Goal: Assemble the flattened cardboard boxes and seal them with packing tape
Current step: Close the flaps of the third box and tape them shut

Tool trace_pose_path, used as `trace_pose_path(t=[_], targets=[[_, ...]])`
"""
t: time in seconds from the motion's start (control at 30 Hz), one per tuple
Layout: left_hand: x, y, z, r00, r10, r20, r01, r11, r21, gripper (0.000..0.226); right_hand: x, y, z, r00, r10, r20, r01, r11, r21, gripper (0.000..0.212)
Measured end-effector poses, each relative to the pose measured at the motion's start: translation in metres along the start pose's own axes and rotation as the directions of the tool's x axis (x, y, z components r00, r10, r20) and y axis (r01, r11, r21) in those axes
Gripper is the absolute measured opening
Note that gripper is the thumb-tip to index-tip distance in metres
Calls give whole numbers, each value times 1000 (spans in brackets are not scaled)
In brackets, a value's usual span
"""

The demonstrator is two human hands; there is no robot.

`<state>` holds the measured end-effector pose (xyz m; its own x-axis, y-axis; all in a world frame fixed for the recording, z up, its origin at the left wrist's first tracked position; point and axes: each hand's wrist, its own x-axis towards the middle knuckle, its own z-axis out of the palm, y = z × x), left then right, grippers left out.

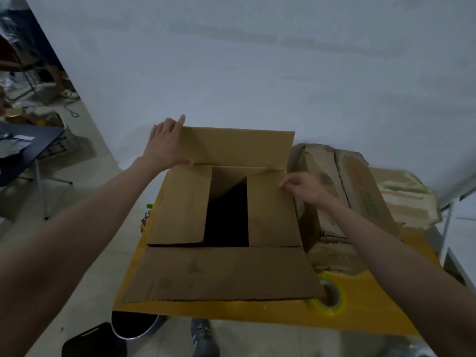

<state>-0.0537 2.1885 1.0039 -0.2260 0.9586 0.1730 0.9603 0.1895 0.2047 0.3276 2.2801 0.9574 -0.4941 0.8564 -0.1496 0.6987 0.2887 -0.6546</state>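
Plain brown corrugated cardboard box [224, 210], upright and open-topped, centred on yellow-orange tabletop [257, 314]. Two short side flaps folded in flat, left and right, dark rectangular gap between them showing box interior. Far long flap standing up, tilted; near long flap folded out toward the near table edge, fluted edge visible, faint stains on its face.

Left hand [164, 145] on far-left corner of far flap: fingers straight, wrapped over the flap's left edge, thumb lying along the fold line. Right hand [304, 188] at far-right corner of box, above right side flap: fingers curled loosely; contact with cardboard cannot be told, nothing visibly gripped.

Roll of clear yellowish packing tape [328, 298] lying flat on tabletop at near right, partly under corner of near flap. Worn, crumpled cardboard boxes with tape remnants and green print [358, 191] piled just right of the main box, touching or nearly so.

Smooth white wall [257, 60] behind. Pale tiled floor [103, 240]. Dark table on thin metal legs [31, 148] at far left, papers on top, blurred clutter beyond. Black bin with metal rim [134, 324] below near table edge, grey sneaker [203, 336] beside it.
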Motion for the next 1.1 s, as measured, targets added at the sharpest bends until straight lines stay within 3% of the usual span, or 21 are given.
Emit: trace_pose_path(t=[0.07, 0.1, 0.2, 0.27, 0.37, 0.53, 0.63, 0.77, 0.87, 0.97, 1.03, 1.1], targets=[[-12, 9, -6, 992, 102, -78, -97, 993, 68, 79, -3, 3, 0, 980, 99, -170, -75, 987, 143, 10], [-21, 13, -6, 986, 145, -79, -138, 986, 89, 71, -5, 4, -2, 966, 138, -217, -93, 975, 203, 17], [-56, 18, 11, 971, 196, 138, -206, 977, 60, 81, -12, 6, -5, 959, 122, -256, -68, 975, 213, 38], [-78, 18, 26, 938, 120, 324, -129, 992, 6, 70, -18, 10, -2, 980, 71, -186, -53, 993, 103, 40], [-92, 20, 29, 901, 46, 431, -52, 999, 3, 63, -29, 15, 10, 999, 29, -33, -31, 996, -82, 35], [-109, 31, 14, 830, 0, 558, -40, 998, 58, 75, -55, 2, 16, 998, -51, -43, 43, 986, -164, 35], [-131, 42, 2, 788, 27, 615, -32, 999, -3, 91, -83, -25, 8, 986, -153, 59, 160, 979, -130, 42], [-164, 74, -21, 714, 105, 692, -123, 992, -24, 104, -130, -69, 12, 900, -208, 382, 275, 953, -129, 72], [-180, 96, -28, 663, 159, 732, -166, 984, -64, 119, -156, -93, 29, 793, -151, 590, 362, 896, -257, 101], [-195, 107, -20, 592, 170, 788, -275, 961, -1, 131, -170, -102, 46, 719, -38, 694, 403, 836, -372, 116], [-202, 112, -17, 621, 184, 762, -337, 940, 48, 124, -172, -100, 52, 721, -25, 692, 415, 816, -403, 112], [-200, 113, -27, 669, 199, 717, -287, 958, 2, 112, -169, -98, 47, 769, -85, 633, 407, 830, -382, 94]])
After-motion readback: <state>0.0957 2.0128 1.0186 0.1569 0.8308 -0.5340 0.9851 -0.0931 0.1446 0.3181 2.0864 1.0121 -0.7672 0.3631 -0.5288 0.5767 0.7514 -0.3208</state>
